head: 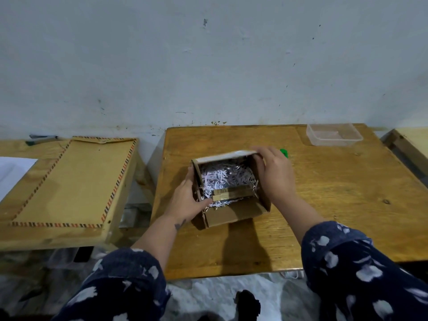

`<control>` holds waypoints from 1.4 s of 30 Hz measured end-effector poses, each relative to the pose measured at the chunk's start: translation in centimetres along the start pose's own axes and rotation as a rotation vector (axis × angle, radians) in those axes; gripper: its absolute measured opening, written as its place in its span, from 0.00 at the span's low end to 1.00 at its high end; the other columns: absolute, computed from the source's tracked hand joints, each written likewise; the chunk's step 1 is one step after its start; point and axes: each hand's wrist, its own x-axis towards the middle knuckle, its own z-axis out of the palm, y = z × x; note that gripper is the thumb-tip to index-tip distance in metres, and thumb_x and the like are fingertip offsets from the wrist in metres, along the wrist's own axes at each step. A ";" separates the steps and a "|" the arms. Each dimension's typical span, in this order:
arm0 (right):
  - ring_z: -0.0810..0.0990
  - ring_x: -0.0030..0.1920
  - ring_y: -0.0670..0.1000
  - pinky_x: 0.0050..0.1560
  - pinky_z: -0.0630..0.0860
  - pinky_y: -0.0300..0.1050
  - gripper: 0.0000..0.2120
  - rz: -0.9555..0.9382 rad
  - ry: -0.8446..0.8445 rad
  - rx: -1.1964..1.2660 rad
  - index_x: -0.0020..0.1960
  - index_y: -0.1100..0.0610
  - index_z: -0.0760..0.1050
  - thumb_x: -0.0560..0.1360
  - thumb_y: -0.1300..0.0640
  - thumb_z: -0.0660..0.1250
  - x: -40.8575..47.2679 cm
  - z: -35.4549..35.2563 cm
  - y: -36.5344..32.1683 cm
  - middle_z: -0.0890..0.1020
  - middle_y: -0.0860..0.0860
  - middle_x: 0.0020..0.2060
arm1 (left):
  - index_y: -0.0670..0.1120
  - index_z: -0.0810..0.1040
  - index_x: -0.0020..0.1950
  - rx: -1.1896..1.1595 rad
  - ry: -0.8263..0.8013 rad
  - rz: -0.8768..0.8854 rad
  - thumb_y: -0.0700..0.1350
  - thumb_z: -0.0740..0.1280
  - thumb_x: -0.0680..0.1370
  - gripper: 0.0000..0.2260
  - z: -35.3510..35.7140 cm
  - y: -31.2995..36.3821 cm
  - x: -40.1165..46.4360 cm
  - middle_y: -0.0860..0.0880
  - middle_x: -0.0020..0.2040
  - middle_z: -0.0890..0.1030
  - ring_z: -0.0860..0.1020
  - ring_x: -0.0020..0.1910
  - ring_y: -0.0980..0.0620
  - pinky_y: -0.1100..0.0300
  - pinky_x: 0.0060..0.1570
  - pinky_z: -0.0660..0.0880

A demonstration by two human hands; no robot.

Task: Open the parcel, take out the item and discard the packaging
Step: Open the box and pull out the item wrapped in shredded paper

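An open cardboard box (234,215) sits on the middle of the wooden table (324,205), its flaps spread. White shredded paper (222,176) fills it. A small tan oblong item (231,195) lies on the shreds near the front. My left hand (187,201) grips the box's left wall, with the thumb touching the item's left end. My right hand (274,173) clasps the right wall and the far right corner. Both forearms wear dark patterned sleeves.
A clear plastic tub (333,134) stands at the table's far right corner. A green object (284,152) peeks out behind my right hand. A lower wooden table on the left holds a large brown envelope (69,181) and a pen (41,139).
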 end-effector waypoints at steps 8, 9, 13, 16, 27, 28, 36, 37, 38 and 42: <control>0.81 0.48 0.50 0.49 0.79 0.49 0.06 0.396 0.009 0.358 0.54 0.54 0.76 0.77 0.59 0.64 5.9 2.5 0.6 0.83 0.50 0.49 | 0.53 0.46 0.78 -0.001 0.016 0.081 0.53 0.71 0.74 0.43 0.8 -0.4 1.5 0.55 0.78 0.54 0.57 0.75 0.53 0.62 0.68 0.57; 0.81 0.50 0.50 0.51 0.79 0.48 0.09 0.396 -0.021 0.377 0.56 0.54 0.77 0.77 0.60 0.64 6.4 3.2 1.0 0.83 0.50 0.51 | 0.54 0.45 0.78 -0.016 0.022 0.083 0.53 0.70 0.74 0.42 0.9 -0.3 1.6 0.55 0.78 0.54 0.57 0.75 0.54 0.61 0.69 0.57; 0.80 0.52 0.51 0.53 0.79 0.47 0.18 0.403 -0.145 0.336 0.65 0.52 0.73 0.77 0.64 0.63 7.6 5.2 2.7 0.80 0.52 0.58 | 0.56 0.48 0.78 -0.093 0.074 0.087 0.55 0.66 0.76 0.36 1.7 0.3 2.2 0.56 0.77 0.56 0.57 0.75 0.56 0.57 0.72 0.60; 0.80 0.51 0.54 0.54 0.79 0.50 0.23 0.392 -0.181 0.280 0.69 0.50 0.70 0.77 0.66 0.59 8.9 6.3 3.9 0.79 0.54 0.58 | 0.56 0.54 0.77 -0.147 0.137 0.071 0.55 0.66 0.77 0.32 2.1 0.4 2.6 0.56 0.76 0.61 0.60 0.74 0.57 0.56 0.71 0.63; 0.77 0.36 0.50 0.40 0.76 0.45 0.33 0.463 -0.315 0.348 0.75 0.44 0.54 0.77 0.68 0.59 11.4 8.5 5.3 0.79 0.57 0.53 | 0.57 0.56 0.76 -0.072 0.213 0.097 0.60 0.66 0.75 0.33 1.9 0.6 2.8 0.61 0.73 0.62 0.62 0.71 0.60 0.57 0.65 0.67; 0.79 0.43 0.53 0.44 0.78 0.47 0.36 0.449 -0.341 0.351 0.76 0.44 0.51 0.76 0.68 0.61 11.4 8.3 5.2 0.77 0.57 0.58 | 0.55 0.56 0.77 -0.012 0.226 0.117 0.61 0.66 0.75 0.34 1.7 0.9 2.9 0.59 0.75 0.61 0.62 0.71 0.61 0.59 0.65 0.65; 0.63 0.72 0.54 0.70 0.61 0.48 0.30 0.295 -0.327 0.247 0.74 0.50 0.59 0.75 0.64 0.65 8.7 4.3 2.3 0.64 0.54 0.72 | 0.56 0.53 0.77 0.238 -0.022 0.285 0.68 0.66 0.70 0.41 -1.1 5.3 5.2 0.59 0.78 0.49 0.55 0.76 0.55 0.50 0.70 0.60; 0.65 0.71 0.53 0.70 0.62 0.48 0.28 0.261 -0.353 0.255 0.73 0.51 0.62 0.75 0.63 0.65 7.7 3.7 1.7 0.67 0.53 0.71 | 0.56 0.51 0.77 0.262 -0.101 0.273 0.69 0.67 0.68 0.44 -1.2 5.6 5.5 0.59 0.78 0.46 0.53 0.76 0.54 0.49 0.71 0.59; 0.67 0.70 0.53 0.69 0.64 0.49 0.27 0.237 -0.401 0.269 0.72 0.52 0.63 0.75 0.63 0.65 6.7 3.2 1.3 0.68 0.52 0.70 | 0.56 0.49 0.77 0.285 -0.170 0.261 0.69 0.69 0.66 0.48 -1.1 5.7 5.8 0.59 0.78 0.43 0.50 0.77 0.53 0.47 0.72 0.58; 0.70 0.67 0.52 0.57 0.71 0.41 0.36 0.251 -0.749 0.428 0.75 0.48 0.56 0.72 0.63 0.68 3.2 2.2 1.0 0.61 0.52 0.74 | 0.55 0.43 0.78 0.370 -0.335 0.272 0.69 0.74 0.59 0.58 -1.1 5.5 6.7 0.56 0.78 0.38 0.45 0.77 0.51 0.45 0.74 0.55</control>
